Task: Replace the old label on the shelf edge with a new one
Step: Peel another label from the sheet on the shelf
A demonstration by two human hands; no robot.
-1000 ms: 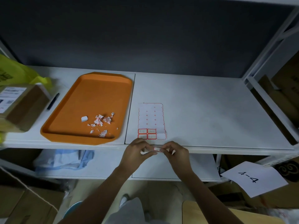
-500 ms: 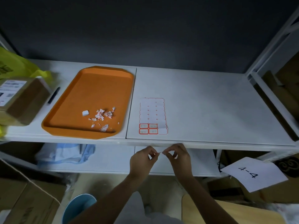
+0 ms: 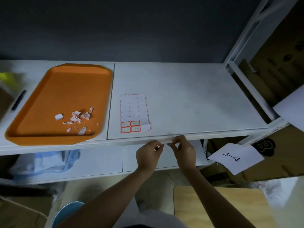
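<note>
My left hand (image 3: 148, 154) and my right hand (image 3: 184, 149) meet just below the white shelf edge (image 3: 213, 136), fingertips pinching a small white label (image 3: 166, 143) between them. The label is tiny and mostly hidden by the fingers. On the shelf top behind lies a label sheet (image 3: 134, 112) with red-bordered stickers left in its bottom rows. Torn red-and-white label scraps (image 3: 77, 119) sit in an orange tray (image 3: 65, 79) at the left.
A black pen (image 3: 18, 99) lies left of the tray. A paper marked 4-4 (image 3: 235, 157) hangs at the lower right. Blue cloth (image 3: 49, 162) lies on the lower shelf. A white upright post (image 3: 243, 38) and cardboard boxes stand at the right. A wooden board (image 3: 213, 208) is below.
Both hands have shifted right along the shelf edge with the small label pinched between them. The camera view has swung, so the shelf appears further left.
</note>
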